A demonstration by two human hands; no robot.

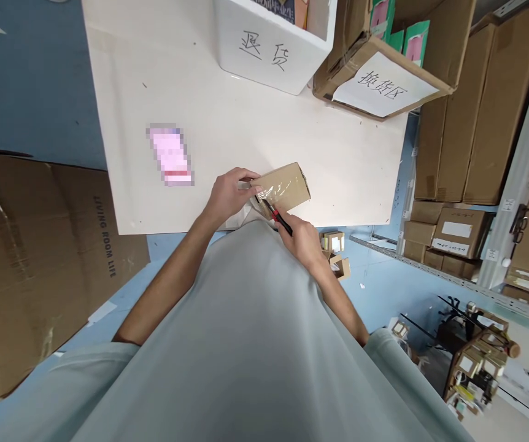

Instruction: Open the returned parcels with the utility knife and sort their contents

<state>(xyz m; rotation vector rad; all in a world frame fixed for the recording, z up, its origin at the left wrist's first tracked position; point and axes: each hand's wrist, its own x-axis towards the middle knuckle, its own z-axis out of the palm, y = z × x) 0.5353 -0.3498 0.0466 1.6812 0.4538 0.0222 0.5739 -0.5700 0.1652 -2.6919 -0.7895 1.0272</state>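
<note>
A small cardboard box (pixel 285 185) with shiny clear tape across its top lies at the front of the white table (pixel 209 138). My left hand (pixel 231 193) is closed on the box's left end, fingers on its far corner and thumb near the taped edge. In my right hand (pixel 302 238) is a box cutter (pixel 280 220) with a black and red handle. Its tip points at the left end of the box, close to my left thumb; whether the blade touches the tape I cannot tell. Something whitish (pixel 251 215) shows beneath the box.
A blurred pink phone-like item (pixel 171 156) lies on the table's left. At the back stand a white bin (pixel 264 58) and an open carton (pixel 338 80) with green packages. A large cardboard box (pixel 38 264) stands left; shelves of cartons (pixel 458 110) line the right.
</note>
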